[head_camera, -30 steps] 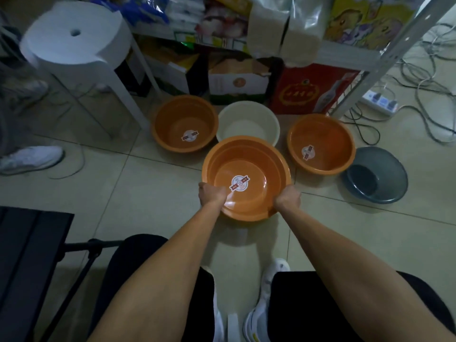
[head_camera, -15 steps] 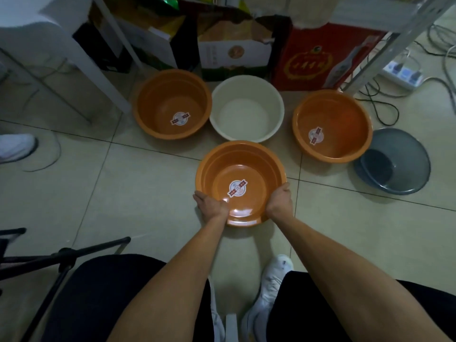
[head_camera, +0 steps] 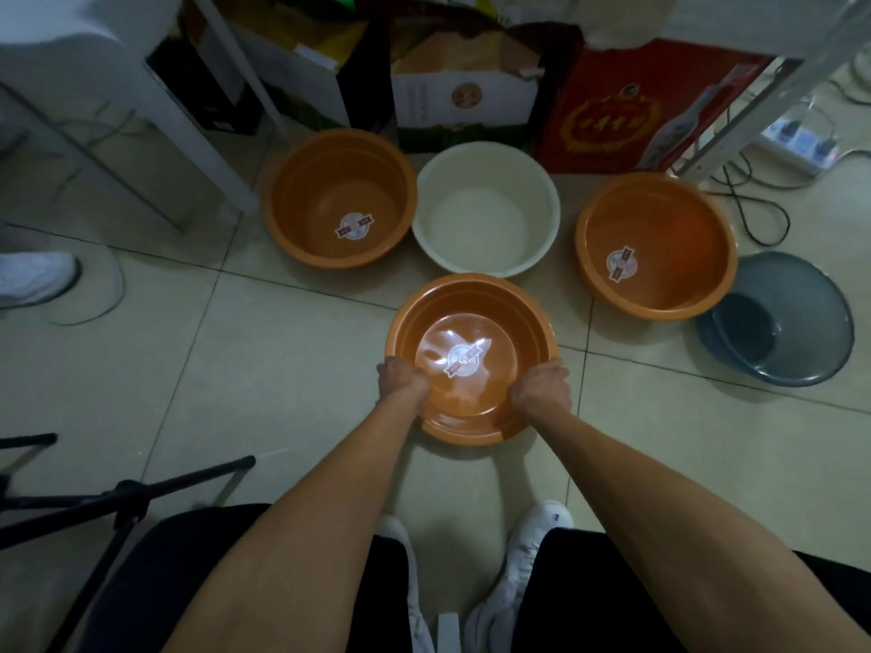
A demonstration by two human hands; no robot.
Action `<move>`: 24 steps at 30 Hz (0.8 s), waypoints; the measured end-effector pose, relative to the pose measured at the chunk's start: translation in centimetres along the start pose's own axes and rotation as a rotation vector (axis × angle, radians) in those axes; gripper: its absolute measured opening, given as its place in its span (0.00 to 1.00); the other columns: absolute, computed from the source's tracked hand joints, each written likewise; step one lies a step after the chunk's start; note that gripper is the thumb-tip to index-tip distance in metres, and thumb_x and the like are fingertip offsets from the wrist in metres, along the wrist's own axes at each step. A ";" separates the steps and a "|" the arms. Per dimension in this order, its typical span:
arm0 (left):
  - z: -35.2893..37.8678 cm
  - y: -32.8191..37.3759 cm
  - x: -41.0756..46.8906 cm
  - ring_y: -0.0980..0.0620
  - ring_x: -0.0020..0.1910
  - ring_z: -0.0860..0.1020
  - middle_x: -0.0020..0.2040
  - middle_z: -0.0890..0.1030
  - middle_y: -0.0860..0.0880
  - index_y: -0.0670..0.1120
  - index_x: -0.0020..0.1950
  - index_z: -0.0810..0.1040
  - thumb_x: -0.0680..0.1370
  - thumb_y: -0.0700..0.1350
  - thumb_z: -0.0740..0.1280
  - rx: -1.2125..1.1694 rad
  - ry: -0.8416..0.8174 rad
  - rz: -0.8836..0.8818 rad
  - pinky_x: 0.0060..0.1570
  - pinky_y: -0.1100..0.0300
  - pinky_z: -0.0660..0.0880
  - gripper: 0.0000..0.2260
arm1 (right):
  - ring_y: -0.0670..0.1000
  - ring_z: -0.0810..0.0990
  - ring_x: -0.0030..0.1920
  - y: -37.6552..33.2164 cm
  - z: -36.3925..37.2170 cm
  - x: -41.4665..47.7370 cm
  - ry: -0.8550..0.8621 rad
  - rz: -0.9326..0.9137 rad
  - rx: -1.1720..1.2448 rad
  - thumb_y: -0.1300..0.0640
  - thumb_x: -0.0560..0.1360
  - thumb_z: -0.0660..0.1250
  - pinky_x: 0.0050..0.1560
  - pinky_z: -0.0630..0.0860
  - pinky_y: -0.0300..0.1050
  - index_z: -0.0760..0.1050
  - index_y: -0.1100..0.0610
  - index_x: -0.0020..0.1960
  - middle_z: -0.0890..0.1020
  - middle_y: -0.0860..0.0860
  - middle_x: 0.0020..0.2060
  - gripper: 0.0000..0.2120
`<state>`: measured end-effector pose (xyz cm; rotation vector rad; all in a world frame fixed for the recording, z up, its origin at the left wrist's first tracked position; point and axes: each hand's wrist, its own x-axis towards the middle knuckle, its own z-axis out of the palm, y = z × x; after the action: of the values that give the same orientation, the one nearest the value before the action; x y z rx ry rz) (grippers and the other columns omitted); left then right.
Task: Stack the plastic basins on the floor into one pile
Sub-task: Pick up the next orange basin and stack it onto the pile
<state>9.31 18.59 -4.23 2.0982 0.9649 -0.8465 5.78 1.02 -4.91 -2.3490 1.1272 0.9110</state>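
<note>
Since the earlier frame the near orange basin (head_camera: 472,360) has come lower and closer to the tiled floor (head_camera: 264,369), its rim now level. The left hand (head_camera: 402,375) and right hand (head_camera: 542,387) each clasp its near rim. Behind it stand an orange basin (head_camera: 340,198), a white basin (head_camera: 486,209), another orange basin (head_camera: 656,245) and a grey basin (head_camera: 776,318), unstacked, before cardboard boxes (head_camera: 464,94).
</note>
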 end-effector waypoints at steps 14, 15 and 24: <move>-10.3 8.1 11.4 0.48 0.50 0.73 0.54 0.76 0.49 0.48 0.68 0.75 0.81 0.46 0.65 -0.737 0.007 -0.003 0.61 0.50 0.76 0.16 | 0.63 0.76 0.67 -19.9 -0.1 0.8 -0.158 -0.623 -0.017 0.60 0.79 0.61 0.65 0.73 0.50 0.71 0.61 0.72 0.78 0.62 0.67 0.22; -10.6 7.5 12.7 0.47 0.52 0.74 0.56 0.76 0.49 0.48 0.69 0.74 0.80 0.46 0.66 -0.779 0.003 -0.034 0.60 0.49 0.77 0.17 | 0.62 0.75 0.69 -20.9 0.5 1.1 -0.192 -0.635 0.003 0.60 0.78 0.61 0.68 0.72 0.49 0.69 0.58 0.75 0.77 0.60 0.69 0.24; -12.7 5.0 19.1 0.47 0.67 0.78 0.72 0.76 0.45 0.43 0.74 0.72 0.84 0.40 0.59 -1.094 -0.094 -0.022 0.64 0.49 0.76 0.17 | 0.54 0.79 0.57 -25.6 3.1 3.6 -0.457 -0.543 0.397 0.67 0.79 0.57 0.51 0.82 0.46 0.55 0.42 0.81 0.71 0.55 0.68 0.36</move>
<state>26.73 33.15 -10.27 1.0924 1.0570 -0.2739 26.56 16.33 -8.14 -1.8414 0.4054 0.8565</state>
